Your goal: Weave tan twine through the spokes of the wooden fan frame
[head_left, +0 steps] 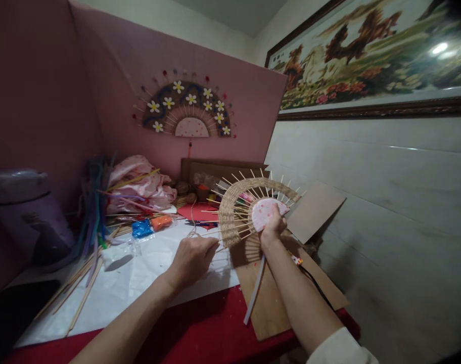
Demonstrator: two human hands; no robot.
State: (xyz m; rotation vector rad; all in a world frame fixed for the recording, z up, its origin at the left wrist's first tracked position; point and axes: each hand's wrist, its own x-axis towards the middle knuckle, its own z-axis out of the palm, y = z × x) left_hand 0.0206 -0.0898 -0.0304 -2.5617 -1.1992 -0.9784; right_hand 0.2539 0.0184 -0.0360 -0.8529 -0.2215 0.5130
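My right hand [273, 228] grips a half-round woven fan [230, 202] by its pale pink, red-spotted centre piece [266, 211], thumb on the front. Thin sticks spread from that centre through a band of woven tan cord and poke out past its rim. At the fan's lower left end my left hand [194, 259] is closed in a pinch, back of the hand towards me. A thin strand of twine [192, 215] loops down to this hand; the fingertips themselves are partly hidden.
A wooden board [268, 303] and cardboard [316, 210] lie at right by the wall. Bundled sticks [84, 296], blue and orange packets [141, 228], pink spotted cloth [139, 182] and a purple bin [29, 222] stand left. A flowered fan [187, 108] hangs on the pink panel.
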